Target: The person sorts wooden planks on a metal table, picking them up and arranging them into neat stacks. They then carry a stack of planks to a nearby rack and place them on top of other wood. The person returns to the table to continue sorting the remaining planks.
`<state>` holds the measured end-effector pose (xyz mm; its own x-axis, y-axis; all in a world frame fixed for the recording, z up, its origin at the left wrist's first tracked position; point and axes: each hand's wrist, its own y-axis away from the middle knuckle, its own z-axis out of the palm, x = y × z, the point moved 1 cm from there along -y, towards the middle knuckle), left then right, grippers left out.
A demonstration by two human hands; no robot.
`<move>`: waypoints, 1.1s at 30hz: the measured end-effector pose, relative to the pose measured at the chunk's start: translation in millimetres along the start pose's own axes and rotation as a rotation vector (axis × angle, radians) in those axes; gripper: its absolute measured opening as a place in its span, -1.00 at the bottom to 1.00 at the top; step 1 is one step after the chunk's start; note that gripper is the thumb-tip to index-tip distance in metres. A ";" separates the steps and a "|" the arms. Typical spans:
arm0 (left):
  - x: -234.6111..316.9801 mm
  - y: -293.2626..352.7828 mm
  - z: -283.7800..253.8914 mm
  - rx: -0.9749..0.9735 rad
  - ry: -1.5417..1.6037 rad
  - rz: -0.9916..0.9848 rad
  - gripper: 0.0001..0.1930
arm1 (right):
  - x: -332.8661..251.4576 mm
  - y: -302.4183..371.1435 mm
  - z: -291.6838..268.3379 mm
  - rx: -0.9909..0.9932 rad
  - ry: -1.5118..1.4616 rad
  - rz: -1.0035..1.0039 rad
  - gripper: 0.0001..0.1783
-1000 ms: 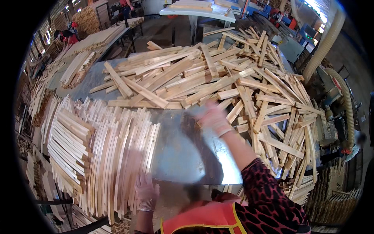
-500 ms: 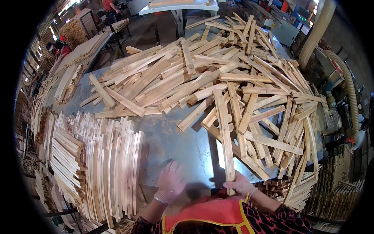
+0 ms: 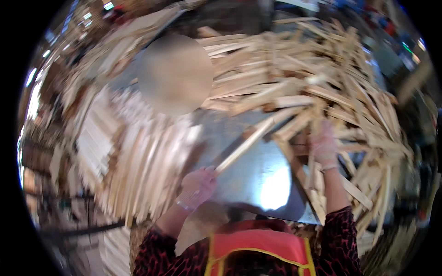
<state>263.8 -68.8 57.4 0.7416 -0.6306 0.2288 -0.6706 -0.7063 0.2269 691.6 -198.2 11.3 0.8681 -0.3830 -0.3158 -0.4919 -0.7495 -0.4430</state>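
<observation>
Picture blurred throughout. The left hand (image 3: 198,186), gloved, grips the near end of a long wooden stick (image 3: 248,142) that slants up and right across a bare metal table (image 3: 271,184). The right hand (image 3: 323,145), also gloved, rests on a loose heap of sticks (image 3: 299,78). A tidier stack of sticks (image 3: 138,161) lies at left.

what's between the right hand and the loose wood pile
Nothing visible: the right hand is already on the loose pile of wood strips. The left hand holds one long strip over the metal table.
</observation>
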 end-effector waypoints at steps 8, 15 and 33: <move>-194.4 67.4 45.3 0.533 -0.453 -0.269 -0.60 | 36.5 -31.9 65.8 -0.308 -0.452 0.753 -0.29; -230.4 70.6 30.6 0.181 -0.048 -0.593 -0.26 | -123.6 118.0 38.9 -0.277 -1.314 0.661 -0.25; -266.6 141.2 -33.3 0.111 0.006 -0.479 -0.33 | -456.8 -3.9 153.3 -0.757 0.043 -1.068 -0.63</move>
<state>-29.2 10.3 59.9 0.9658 -0.2252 0.1287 -0.2482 -0.9465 0.2060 286.7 62.5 28.7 0.8122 0.5790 -0.0711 0.5831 -0.8025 0.1265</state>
